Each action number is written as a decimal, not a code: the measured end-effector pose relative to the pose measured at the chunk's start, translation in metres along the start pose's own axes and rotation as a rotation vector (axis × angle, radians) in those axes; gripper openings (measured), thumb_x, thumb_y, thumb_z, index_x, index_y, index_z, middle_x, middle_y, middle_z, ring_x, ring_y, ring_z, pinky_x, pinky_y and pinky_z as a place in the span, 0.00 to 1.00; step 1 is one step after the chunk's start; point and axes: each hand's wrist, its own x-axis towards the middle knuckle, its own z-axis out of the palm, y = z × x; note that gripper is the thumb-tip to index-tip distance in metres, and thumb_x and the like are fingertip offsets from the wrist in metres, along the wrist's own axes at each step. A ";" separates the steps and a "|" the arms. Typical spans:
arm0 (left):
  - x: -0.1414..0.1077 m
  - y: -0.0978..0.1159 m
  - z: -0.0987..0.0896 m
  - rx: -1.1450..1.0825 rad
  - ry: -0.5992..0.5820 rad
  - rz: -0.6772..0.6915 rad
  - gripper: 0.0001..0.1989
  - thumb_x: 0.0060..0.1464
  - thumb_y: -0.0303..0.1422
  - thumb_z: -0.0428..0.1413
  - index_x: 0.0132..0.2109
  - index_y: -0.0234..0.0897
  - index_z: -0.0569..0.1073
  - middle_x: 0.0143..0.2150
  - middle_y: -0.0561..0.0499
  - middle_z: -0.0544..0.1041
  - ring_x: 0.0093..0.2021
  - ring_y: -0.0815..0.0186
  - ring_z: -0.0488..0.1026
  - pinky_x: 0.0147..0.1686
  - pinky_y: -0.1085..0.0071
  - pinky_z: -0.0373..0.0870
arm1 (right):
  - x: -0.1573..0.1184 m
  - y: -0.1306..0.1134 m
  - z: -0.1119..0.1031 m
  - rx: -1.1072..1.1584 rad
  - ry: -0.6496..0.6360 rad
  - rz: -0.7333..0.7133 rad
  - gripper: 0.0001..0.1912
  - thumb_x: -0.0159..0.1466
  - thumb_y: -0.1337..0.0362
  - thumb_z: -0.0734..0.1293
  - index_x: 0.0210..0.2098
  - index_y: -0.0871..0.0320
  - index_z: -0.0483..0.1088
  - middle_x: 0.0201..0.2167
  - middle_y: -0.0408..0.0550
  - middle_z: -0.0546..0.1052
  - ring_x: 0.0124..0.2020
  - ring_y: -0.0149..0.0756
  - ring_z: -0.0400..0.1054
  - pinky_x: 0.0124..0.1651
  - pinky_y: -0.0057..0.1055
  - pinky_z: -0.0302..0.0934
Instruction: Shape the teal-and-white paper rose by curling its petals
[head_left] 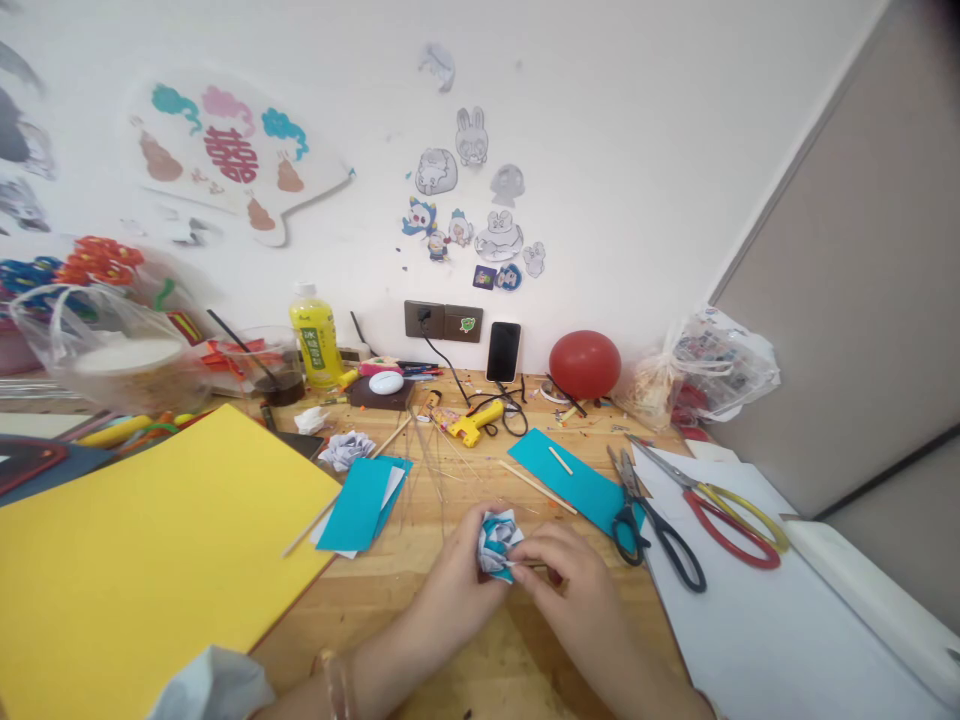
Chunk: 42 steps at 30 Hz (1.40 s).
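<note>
1. A blue-and-white paper flower (498, 543) sits between both hands, above the bench (360, 595); clock directions below are counted from it.
2. The left hand (466, 560) grasps it from 9 o'clock, fingers curled around its side.
3. The right hand (571, 578) reaches in from 4 o'clock, fingers pinching its near edge.
4. Between 9 and 10 o'clock lie folded blue papers (356, 505), overlapping a large yellow sheet (165, 540).
5. A yellow glue gun (478, 424) rests at 12 o'clock.
6. At 2 o'clock is a long blue strip (570, 480).
7. At 3 o'clock lie black-handled scissors (673, 548), with red-and-yellow-handled scissors (731, 530) beyond.
</note>
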 end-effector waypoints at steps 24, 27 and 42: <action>0.003 0.003 0.001 -0.203 -0.063 -0.024 0.23 0.37 0.20 0.55 0.43 0.38 0.63 0.37 0.53 0.70 0.38 0.66 0.69 0.38 0.73 0.66 | -0.002 -0.005 -0.016 -0.103 0.103 -0.386 0.11 0.66 0.65 0.58 0.34 0.54 0.71 0.28 0.46 0.75 0.29 0.35 0.68 0.31 0.30 0.63; 0.002 0.003 0.002 -0.202 -0.038 -0.009 0.22 0.37 0.21 0.56 0.43 0.39 0.63 0.38 0.53 0.69 0.39 0.66 0.68 0.39 0.73 0.65 | -0.002 -0.003 -0.023 -0.077 0.245 -0.286 0.08 0.64 0.63 0.60 0.34 0.54 0.71 0.27 0.46 0.74 0.30 0.36 0.68 0.33 0.31 0.63; 0.004 0.014 -0.006 -0.519 -0.190 -0.092 0.29 0.31 0.32 0.66 0.42 0.39 0.61 0.29 0.57 0.70 0.30 0.71 0.68 0.32 0.75 0.62 | 0.006 -0.005 -0.028 0.066 -0.038 -0.305 0.16 0.65 0.56 0.58 0.28 0.57 0.71 0.22 0.44 0.73 0.26 0.33 0.67 0.30 0.27 0.59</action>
